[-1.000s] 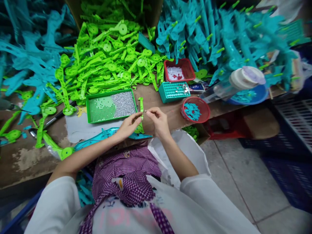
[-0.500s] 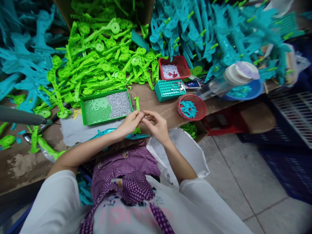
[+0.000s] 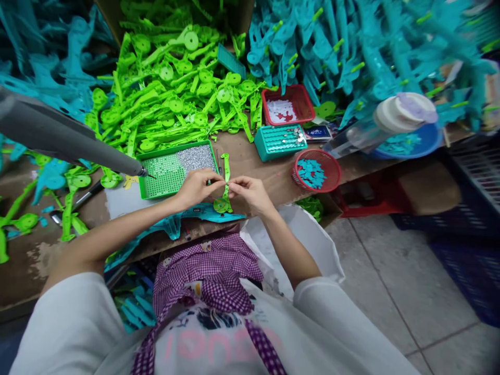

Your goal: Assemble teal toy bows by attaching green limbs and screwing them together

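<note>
My left hand (image 3: 200,186) is closed in a pinch, its fingertips meeting those of my right hand (image 3: 252,194) over a narrow bright-green plastic part (image 3: 223,204). My right hand is pinched too. Whatever lies between the fingertips is too small to make out. The green part has a round end toward me and lies across a long teal plastic piece (image 3: 170,225) at the table edge. Close behind my left hand stands a green perforated tray (image 3: 158,182) with many small silvery pieces (image 3: 195,158), probably screws. A thin dark rod (image 3: 219,161) lies beside it.
A grey pen-shaped power screwdriver (image 3: 74,134) slants in from the left, its tip over the tray. Heaped green parts (image 3: 175,99) and teal parts (image 3: 312,47) fill the back. To the right are a teal box (image 3: 279,148), red baskets (image 3: 332,179), (image 3: 307,104) and a clear bottle (image 3: 351,143).
The grey screwdriver has swung further in from the left, over the tray. My hands have moved slightly apart, showing more of the green part. The whole view has shifted a little.
</note>
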{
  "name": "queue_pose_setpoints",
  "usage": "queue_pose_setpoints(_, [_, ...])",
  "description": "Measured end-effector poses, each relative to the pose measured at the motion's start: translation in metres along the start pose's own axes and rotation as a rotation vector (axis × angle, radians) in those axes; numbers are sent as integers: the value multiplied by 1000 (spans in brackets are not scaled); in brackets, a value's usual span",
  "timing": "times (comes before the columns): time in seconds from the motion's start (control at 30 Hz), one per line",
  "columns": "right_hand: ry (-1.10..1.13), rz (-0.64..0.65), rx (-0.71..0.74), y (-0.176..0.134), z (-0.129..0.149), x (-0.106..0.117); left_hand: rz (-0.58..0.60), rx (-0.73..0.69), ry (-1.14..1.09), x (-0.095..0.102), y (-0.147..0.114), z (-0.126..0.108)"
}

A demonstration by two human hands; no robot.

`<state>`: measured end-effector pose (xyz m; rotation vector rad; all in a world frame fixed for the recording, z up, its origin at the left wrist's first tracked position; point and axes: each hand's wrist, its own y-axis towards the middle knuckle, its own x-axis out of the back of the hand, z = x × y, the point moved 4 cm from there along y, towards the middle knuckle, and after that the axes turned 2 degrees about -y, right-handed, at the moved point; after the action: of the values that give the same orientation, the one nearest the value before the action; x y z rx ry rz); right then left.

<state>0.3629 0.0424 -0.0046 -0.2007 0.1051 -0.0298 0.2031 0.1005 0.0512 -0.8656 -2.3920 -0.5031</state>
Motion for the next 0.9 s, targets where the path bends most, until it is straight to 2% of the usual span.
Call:
queue_pose_setpoints(0.17, [-76,-33,58,2,1,2,-14,-17,17,-6,1,7])
queue_pose_setpoints(0.3, [-238,-56,192,-6,5,4,-55,-39,-1,-13,-6,6])
queue_pose_setpoints(0.43, [-437,-82,342,-20,14,1,-124,-35,59,-18,-23,3])
queue_pose_setpoints(0.63, [-491,23,385,-39,9,-18,-156,74,162,-28,-62,-1])
queue_pose_setpoints(0.7, [-493,61,391,-46,6,-26,-205,115,226,-31,-79,-5])
queue_pose_setpoints(0.8, [-480,87,377,-48,6,-28,-374,216,263,-31,-100,-12])
queue_pose_setpoints(0.87, [-422,-8,351,-37,10,-17,-444,274,185,-27,-100,-16])
queue_pose_setpoints(0.9, [-382,-87,335,-27,12,-8,-442,291,117,-24,-92,-16])
